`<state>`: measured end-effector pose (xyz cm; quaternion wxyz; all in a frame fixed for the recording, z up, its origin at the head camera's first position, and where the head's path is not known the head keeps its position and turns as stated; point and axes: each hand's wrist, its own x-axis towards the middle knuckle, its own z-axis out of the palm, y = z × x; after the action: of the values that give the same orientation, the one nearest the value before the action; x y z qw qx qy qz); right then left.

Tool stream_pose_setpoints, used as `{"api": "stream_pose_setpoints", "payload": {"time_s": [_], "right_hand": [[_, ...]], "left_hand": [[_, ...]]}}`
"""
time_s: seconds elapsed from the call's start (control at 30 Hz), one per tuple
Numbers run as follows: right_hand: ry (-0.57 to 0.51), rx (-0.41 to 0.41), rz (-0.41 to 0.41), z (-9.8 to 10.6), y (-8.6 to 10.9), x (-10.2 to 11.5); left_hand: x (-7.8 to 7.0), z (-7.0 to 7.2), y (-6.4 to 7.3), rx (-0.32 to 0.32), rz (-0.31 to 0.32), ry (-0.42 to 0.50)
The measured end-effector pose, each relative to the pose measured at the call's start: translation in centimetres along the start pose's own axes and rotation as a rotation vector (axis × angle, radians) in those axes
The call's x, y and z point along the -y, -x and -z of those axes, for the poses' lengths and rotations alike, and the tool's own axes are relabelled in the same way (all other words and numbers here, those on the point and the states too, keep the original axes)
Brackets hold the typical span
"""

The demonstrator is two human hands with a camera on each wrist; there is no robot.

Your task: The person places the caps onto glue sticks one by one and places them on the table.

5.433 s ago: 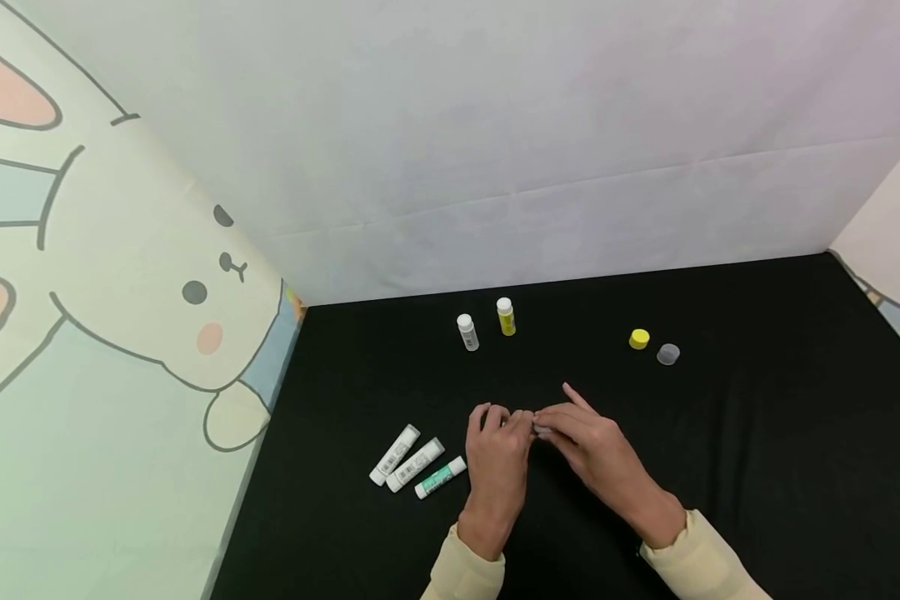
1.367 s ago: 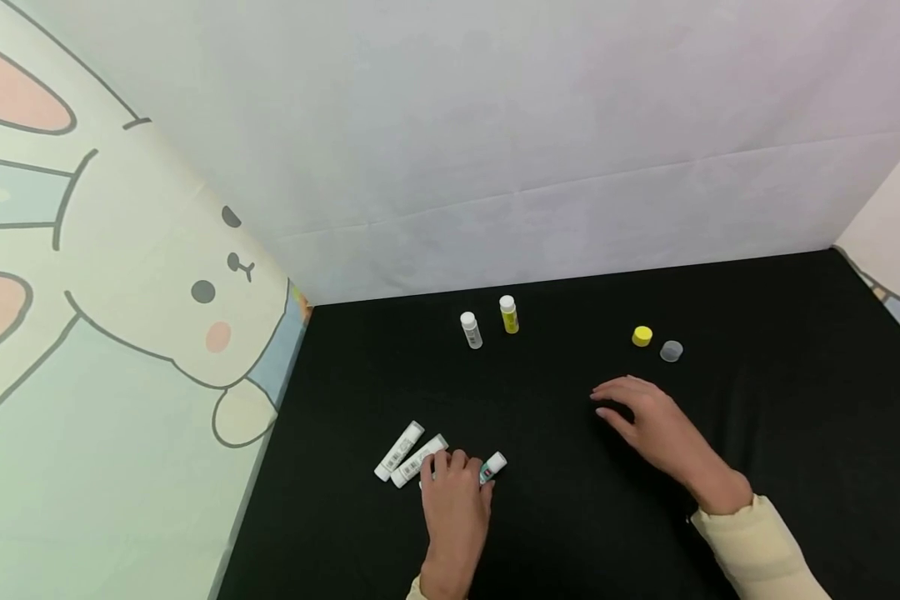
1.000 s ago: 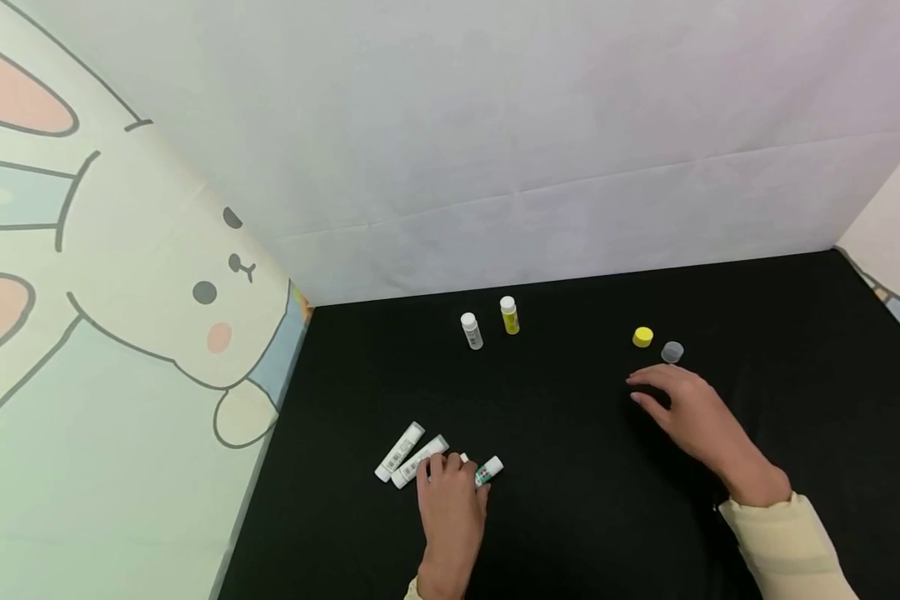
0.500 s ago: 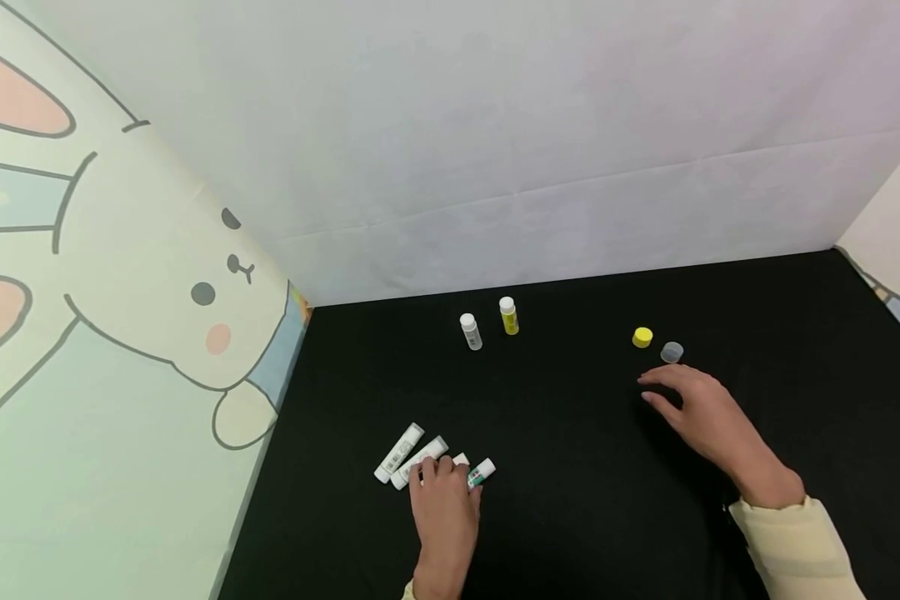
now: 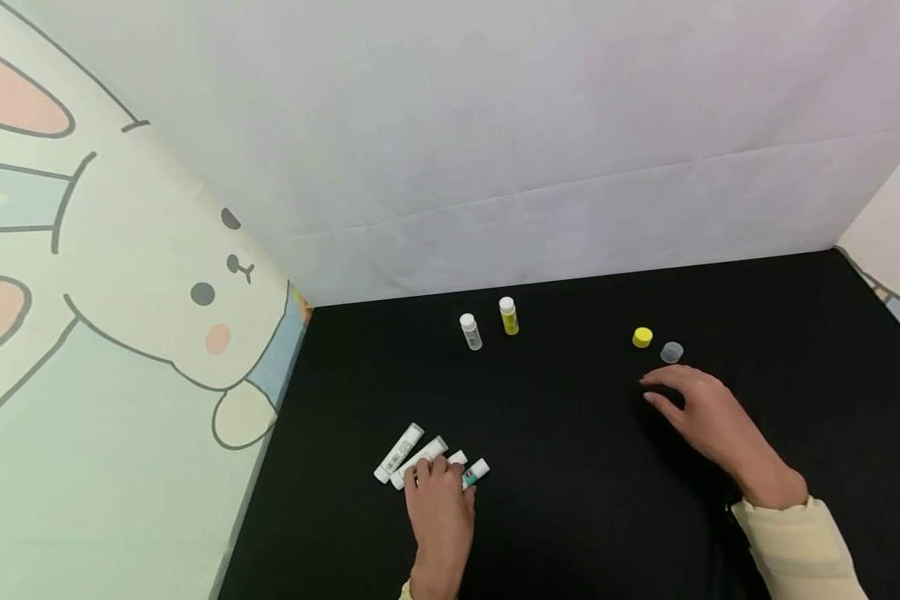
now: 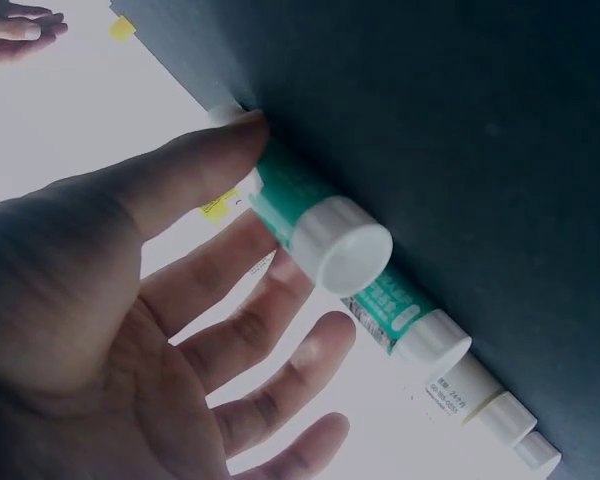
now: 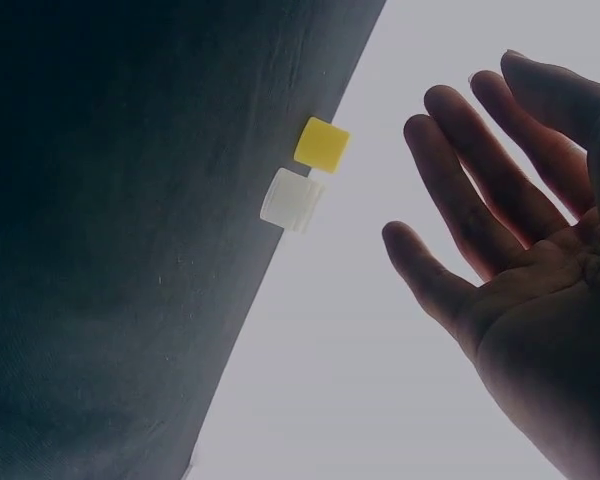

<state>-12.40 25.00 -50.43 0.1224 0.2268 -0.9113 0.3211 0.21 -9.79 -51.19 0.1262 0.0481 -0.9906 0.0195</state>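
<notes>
My left hand [image 5: 440, 517] pinches a glue stick [image 6: 298, 205] with a green label and white ends between thumb and fingers, low over the black table. Beside it lies another green-labelled glue stick [image 6: 395, 308], partly covered by my fingers in the head view. Two white tubes [image 5: 399, 452] lie slanted just left of that hand. My right hand [image 5: 701, 408] is held over the right side with fingers loosely bent, holding nothing. Nearest to it are a translucent cap [image 5: 672, 352] and a yellow cap [image 5: 642, 337].
Toward the back of the black table [image 5: 570, 467] stand a white tube [image 5: 471, 332] and a yellow tube with a white top [image 5: 509, 316]. A pale cloth wall [image 5: 525, 150] rises behind, and a rabbit-printed panel [image 5: 142, 333] borders the left.
Both hands were together at mid-table earlier. Since then the right hand has moved away to the right, while the left has shifted the green glue stick leftward alongside the other tubes.
</notes>
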Motion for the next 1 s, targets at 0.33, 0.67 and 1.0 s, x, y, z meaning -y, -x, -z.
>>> {"api": "stream_pose_setpoints", "payload": {"time_s": [0.33, 0.67, 1.0], "right_hand": [[-0.002, -0.018, -0.057, 0.8, 0.0, -0.5], [0.003, -0.043, -0.079, 1.3, -0.1, -1.0], [0.005, -0.055, -0.103, 1.5, -0.2, -1.6]], "left_hand": [[0.1, 0.4, -0.3, 0.027, 0.006, 0.026], [-0.1, 1.1, -1.6, -0.018, 0.006, 0.087], [-0.7, 1.4, -3.0, -0.079, 0.017, 0.129]]}}
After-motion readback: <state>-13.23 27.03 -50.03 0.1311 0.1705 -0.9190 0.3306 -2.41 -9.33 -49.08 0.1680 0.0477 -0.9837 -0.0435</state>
